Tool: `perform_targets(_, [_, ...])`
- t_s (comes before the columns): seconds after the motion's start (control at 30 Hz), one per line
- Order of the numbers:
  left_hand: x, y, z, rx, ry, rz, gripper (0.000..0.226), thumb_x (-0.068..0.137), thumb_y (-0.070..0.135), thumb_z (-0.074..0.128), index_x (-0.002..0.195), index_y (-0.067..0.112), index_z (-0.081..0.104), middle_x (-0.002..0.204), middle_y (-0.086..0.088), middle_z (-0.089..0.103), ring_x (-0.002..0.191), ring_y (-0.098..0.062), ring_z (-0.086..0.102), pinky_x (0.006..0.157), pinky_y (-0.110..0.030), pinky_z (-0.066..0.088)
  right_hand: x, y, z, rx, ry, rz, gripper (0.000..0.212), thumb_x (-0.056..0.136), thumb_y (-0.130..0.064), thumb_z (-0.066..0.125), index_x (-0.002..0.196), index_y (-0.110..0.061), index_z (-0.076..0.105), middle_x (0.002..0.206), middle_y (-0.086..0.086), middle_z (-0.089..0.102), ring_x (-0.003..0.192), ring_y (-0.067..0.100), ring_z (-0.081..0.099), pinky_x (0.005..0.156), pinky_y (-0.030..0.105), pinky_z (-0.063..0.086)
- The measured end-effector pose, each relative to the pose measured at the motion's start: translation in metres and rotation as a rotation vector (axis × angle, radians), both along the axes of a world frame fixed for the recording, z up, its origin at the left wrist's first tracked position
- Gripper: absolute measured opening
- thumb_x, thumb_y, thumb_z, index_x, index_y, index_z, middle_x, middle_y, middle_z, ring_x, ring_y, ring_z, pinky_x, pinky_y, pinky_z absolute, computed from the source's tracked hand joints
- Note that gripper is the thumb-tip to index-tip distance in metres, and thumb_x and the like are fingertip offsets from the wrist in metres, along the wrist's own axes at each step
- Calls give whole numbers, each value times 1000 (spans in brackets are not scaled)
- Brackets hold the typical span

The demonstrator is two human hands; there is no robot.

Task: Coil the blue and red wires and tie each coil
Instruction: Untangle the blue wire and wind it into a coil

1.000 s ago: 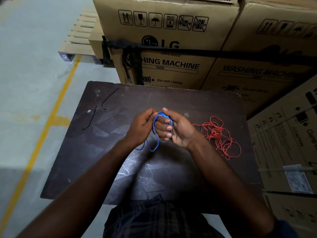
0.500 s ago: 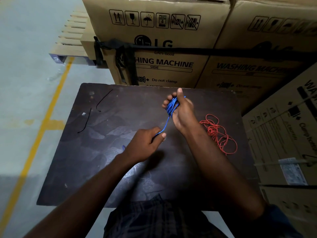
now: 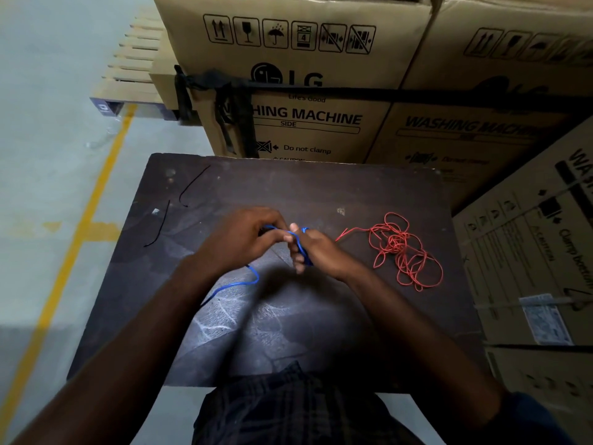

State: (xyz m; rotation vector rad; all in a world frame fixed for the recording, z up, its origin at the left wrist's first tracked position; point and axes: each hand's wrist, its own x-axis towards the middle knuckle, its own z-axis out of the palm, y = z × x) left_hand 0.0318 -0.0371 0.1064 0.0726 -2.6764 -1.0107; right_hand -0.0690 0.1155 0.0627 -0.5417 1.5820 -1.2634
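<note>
Over the middle of the dark table (image 3: 321, 316), my two hands meet with the blue wire (image 3: 300, 247) between them. My right hand (image 3: 316, 250) holds the blue coil wound around its fingers. My left hand (image 3: 244, 236) grips the wire's free strand just left of the coil. A loose blue tail (image 3: 239, 284) trails back under my left wrist onto the table. The red wire (image 3: 401, 252) lies in a loose tangle on the table to the right of my right hand, untouched.
Two short black ties (image 3: 192, 187) (image 3: 160, 226) lie at the table's far left. Large washing machine cartons (image 3: 288, 91) stand against the far edge, and more cartons (image 3: 529, 252) along the right side. A wooden pallet (image 3: 128, 75) and a yellow floor line (image 3: 80, 220) lie to the left.
My right hand has come back down from the far side toward the table's middle. My left hand has moved up to meet it, bringing the blue strand to the coil.
</note>
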Motion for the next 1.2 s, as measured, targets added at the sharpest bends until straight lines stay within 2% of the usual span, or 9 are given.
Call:
perform_targets(0.17, [-3, -17, -11, 142, -71, 62, 13, 81, 43, 63, 76, 31, 62, 72, 7, 65, 68, -9, 60, 65, -33, 46, 6, 8, 10, -38, -279, 108, 59, 95, -62, 18, 64, -16, 36, 50, 1, 31, 42, 15, 36, 47, 26, 40])
perform_targets(0.33, [2, -14, -26, 325, -96, 98, 14, 88, 33, 61, 75, 28, 59, 62, 11, 54, 58, 0, 44, 58, -18, 37, 11, 11, 25, -139, -389, 139, 54, 91, -63, 31, 60, -19, 34, 48, -2, 27, 39, 13, 32, 43, 25, 38])
perform_targets(0.43, [2, 4, -38, 506, -122, 158, 18, 93, 33, 56, 75, 29, 57, 64, 12, 54, 61, -1, 45, 60, -17, 37, 8, 7, 33, -258, -438, 68, 47, 98, -45, 37, 57, -23, 35, 47, -4, 25, 37, 12, 30, 40, 24, 37])
perform_targets(0.6, [4, 42, -55, 774, -232, 230, 32, 105, 27, 39, 85, 8, 55, 57, 3, 47, 45, -4, 36, 44, -19, 33, -4, -6, 35, -433, -588, -96, 48, 100, -37, 37, 55, -24, 35, 43, -7, 25, 35, 10, 29, 39, 24, 36])
perform_targets(0.73, [7, 52, -58, 650, -330, 193, 23, 101, 31, 45, 86, 20, 57, 57, 9, 49, 51, -9, 43, 47, -22, 40, -14, -16, 33, -474, -601, -330, 44, 101, -35, 38, 60, -21, 36, 43, -7, 29, 34, 10, 31, 42, 25, 32])
perform_targets(0.83, [12, 58, -56, 512, -447, 146, 17, 102, 27, 45, 96, 17, 57, 63, 7, 53, 53, -11, 50, 47, -25, 48, -21, -23, 36, -420, -482, -581, 39, 102, -32, 40, 67, -17, 39, 46, -7, 37, 37, 11, 37, 43, 23, 38])
perform_targets(0.97, [17, 65, -38, 325, -520, 54, 19, 102, 26, 44, 101, 18, 61, 63, 9, 53, 50, -5, 52, 49, -12, 40, -31, -31, 29, -400, -379, -822, 23, 102, -17, 45, 81, -11, 54, 62, -3, 51, 47, 11, 49, 52, 26, 48])
perform_targets(1.07, [18, 63, -20, 110, -447, -1, 22, 102, 30, 45, 98, 21, 65, 61, 16, 48, 59, -2, 47, 61, -19, 32, -39, -31, 15, -346, -192, -858, 21, 101, -8, 44, 83, -11, 56, 71, 0, 53, 53, 9, 51, 56, 21, 49])
perform_targets(1.2, [18, 43, 3, 32, -261, 13, 27, 100, 37, 44, 88, 23, 64, 63, 15, 51, 60, 4, 50, 61, -18, 34, -43, -20, -3, -188, 208, -666, 26, 100, -7, 44, 78, -15, 55, 69, 0, 53, 56, 5, 53, 61, 21, 49])
